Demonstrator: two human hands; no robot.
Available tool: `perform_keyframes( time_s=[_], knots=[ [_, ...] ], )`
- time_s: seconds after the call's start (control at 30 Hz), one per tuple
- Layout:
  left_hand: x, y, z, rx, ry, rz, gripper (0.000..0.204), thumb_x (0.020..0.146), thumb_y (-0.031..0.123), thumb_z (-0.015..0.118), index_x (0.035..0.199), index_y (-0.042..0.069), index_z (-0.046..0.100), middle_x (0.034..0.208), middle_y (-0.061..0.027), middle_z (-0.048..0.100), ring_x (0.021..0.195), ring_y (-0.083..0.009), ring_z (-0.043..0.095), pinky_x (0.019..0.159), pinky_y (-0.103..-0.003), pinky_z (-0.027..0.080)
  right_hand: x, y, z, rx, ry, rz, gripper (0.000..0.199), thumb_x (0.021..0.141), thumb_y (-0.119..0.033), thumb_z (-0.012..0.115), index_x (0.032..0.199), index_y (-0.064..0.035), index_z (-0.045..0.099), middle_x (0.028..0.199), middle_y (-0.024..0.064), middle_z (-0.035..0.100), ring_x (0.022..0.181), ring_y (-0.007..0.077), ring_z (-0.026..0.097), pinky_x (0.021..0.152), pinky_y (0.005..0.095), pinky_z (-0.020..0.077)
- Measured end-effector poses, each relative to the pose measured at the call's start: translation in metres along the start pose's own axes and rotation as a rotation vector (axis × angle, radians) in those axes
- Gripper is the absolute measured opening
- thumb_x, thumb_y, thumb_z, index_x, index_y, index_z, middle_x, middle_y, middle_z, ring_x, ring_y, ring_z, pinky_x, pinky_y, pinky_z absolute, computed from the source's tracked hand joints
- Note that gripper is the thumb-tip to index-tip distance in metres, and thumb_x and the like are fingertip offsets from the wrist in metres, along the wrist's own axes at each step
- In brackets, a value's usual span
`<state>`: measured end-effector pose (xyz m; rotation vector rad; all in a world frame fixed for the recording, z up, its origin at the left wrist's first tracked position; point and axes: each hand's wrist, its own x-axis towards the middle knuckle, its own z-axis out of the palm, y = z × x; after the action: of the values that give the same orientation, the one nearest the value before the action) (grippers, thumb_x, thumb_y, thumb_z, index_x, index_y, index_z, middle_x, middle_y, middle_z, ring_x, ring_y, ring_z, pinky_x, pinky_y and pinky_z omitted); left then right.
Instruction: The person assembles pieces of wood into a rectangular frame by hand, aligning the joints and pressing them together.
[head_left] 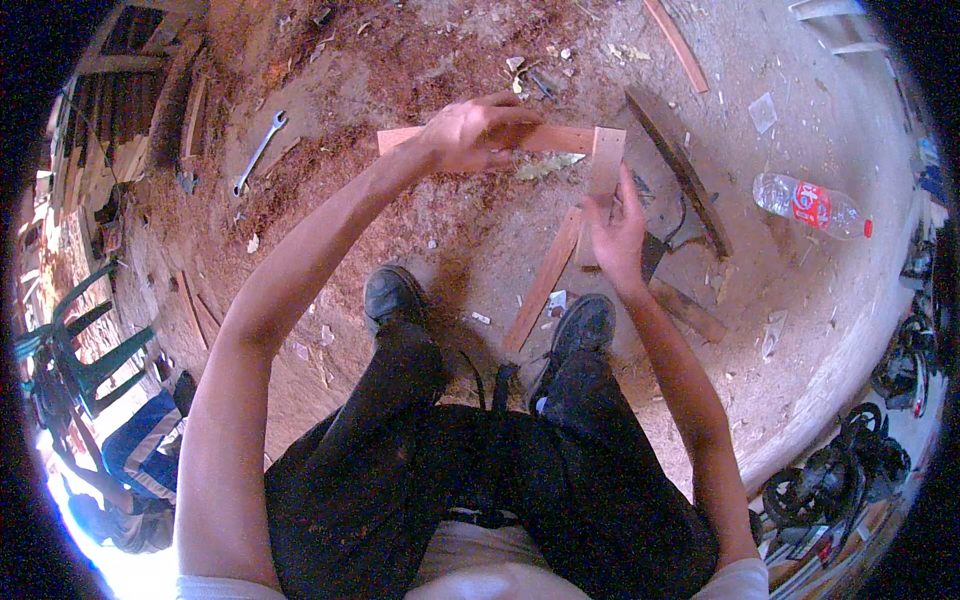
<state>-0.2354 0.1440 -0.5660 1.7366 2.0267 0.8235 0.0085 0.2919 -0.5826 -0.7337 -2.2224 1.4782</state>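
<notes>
Two light wooden strips meet at a corner in front of me, one lying across and one running toward me. My left hand (482, 130) is closed around the crosswise wooden strip (572, 139), whose left end sticks out beyond my wrist. The end of the short wooden strip (607, 160) overlaps it at the right, with small dark dots near the joint. My right hand (617, 238) grips this short strip from its right side, thumb and fingers around it. Below, a loose wooden slat (545, 280) slopes down between my shoes; I cannot tell whether it touches the strips.
A wrench (260, 152) lies on the dirt floor at the left. To the right are a dark wooden bar (680, 170), a wood piece (688, 310) and a plastic bottle (812, 206). Another slat (677, 45) lies farther off. A green chair (90, 340) stands at the left.
</notes>
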Motion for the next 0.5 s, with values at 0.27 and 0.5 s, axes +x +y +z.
perform_keyframes(
  time_s=[0.27,0.5],
  knots=[
    [0.004,0.007,-0.002,-0.009,-0.002,0.012,0.064,0.066,0.022,0.073,0.126,0.015,0.052,0.121,-0.0166,0.053,0.104,-0.0362,0.057,0.088,-0.043,0.049,-0.008,0.004,0.007,-0.08,-0.063,0.027,0.068,0.082,-0.01,0.066,0.139,-0.0005,0.032,0.13,0.0201,0.049,0.119,0.028,0.049,0.098,0.0342,0.0399],
    [0.007,0.009,-0.002,-0.059,-0.026,0.002,0.064,0.066,0.022,0.071,0.126,0.015,0.051,0.121,-0.017,0.053,0.105,-0.0362,0.057,0.088,-0.043,0.049,-0.011,0.001,0.012,-0.072,-0.086,-0.007,0.066,0.083,0.002,0.063,0.139,-0.0024,0.028,0.105,0.0122,0.06,0.094,0.0173,0.06,0.08,0.0293,0.0502]
  ],
)
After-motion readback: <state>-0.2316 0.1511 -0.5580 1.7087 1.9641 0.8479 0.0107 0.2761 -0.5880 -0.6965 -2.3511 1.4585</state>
